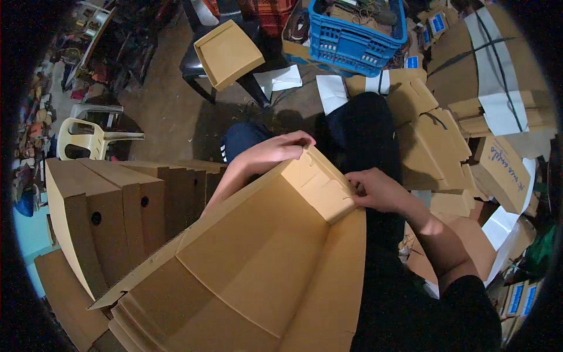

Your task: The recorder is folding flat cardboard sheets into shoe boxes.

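Both hands, left hand (280,148) and right hand (375,189), pinched the cardboard box's (258,258) end flap (319,186) at twelve o'clock; pressing evenly seemed wise.

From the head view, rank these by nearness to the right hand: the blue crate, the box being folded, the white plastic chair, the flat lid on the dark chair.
1. Box being folded: touching the right hand at its end flap.
2. Blue crate: up top, slightly left of the hand.
3. Flat lid: upper left, on the dark chair.
4. White plastic chair: far left.
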`<state>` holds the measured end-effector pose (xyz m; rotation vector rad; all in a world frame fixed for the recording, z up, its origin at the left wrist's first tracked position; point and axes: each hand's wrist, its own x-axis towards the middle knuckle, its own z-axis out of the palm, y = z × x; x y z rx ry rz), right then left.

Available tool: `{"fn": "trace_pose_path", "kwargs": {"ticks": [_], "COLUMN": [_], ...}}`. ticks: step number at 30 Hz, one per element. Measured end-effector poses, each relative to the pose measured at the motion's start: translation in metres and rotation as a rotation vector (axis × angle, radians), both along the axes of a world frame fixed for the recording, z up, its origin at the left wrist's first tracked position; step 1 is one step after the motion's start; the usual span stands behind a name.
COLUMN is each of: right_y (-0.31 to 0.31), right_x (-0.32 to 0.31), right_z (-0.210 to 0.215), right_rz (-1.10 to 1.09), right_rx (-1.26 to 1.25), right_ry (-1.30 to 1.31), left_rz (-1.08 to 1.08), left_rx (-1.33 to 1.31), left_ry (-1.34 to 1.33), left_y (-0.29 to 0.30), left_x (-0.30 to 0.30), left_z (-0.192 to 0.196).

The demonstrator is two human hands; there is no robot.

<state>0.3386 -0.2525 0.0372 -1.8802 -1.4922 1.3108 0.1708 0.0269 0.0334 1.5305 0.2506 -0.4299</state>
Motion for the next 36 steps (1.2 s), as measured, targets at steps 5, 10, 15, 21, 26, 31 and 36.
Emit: {"fn": "trace_pose_path", "kwargs": {"ticks": [5,10,15,21,26,31,36], "right_y": [-0.003,-0.009,-0.002,-0.003,-0.004,0.000,0.000], "right_x": [-0.009,-0.016,-0.012,-0.001,-0.004,0.004,-0.006], "right_z": [0.000,-0.013,0.006,-0.004,-0.009,-0.011,-0.008], "right_rz": [-0.043,-0.069,-0.091,-0.094,-0.097,-0.025,-0.083], "right_rx": [0.099,0.228,0.067,0.032,0.008,0.008,-0.015], "right_ry": [-0.063,-0.171,-0.006,0.071,0.025,0.055,-0.031], "left_rz": [-0.002,0.003,-0.002,0.012,0.027,0.018,0.033], "left_rx": [0.082,0.093,0.073,0.005,-0.038,-0.136,-0.079], "left_ry": [0.010,0.027,-0.001,0.014,0.009,0.011,0.017], "left_y": [-0.003,-0.001,0.003,-0.002,-0.001,0.000,-0.002], "left_x": [-0.001,-0.001,-0.004,0.000,0.000,-0.002,-0.001], "left_z": [0.010,0.012,0.005,0.003,0.001,0.003,0.004]}}
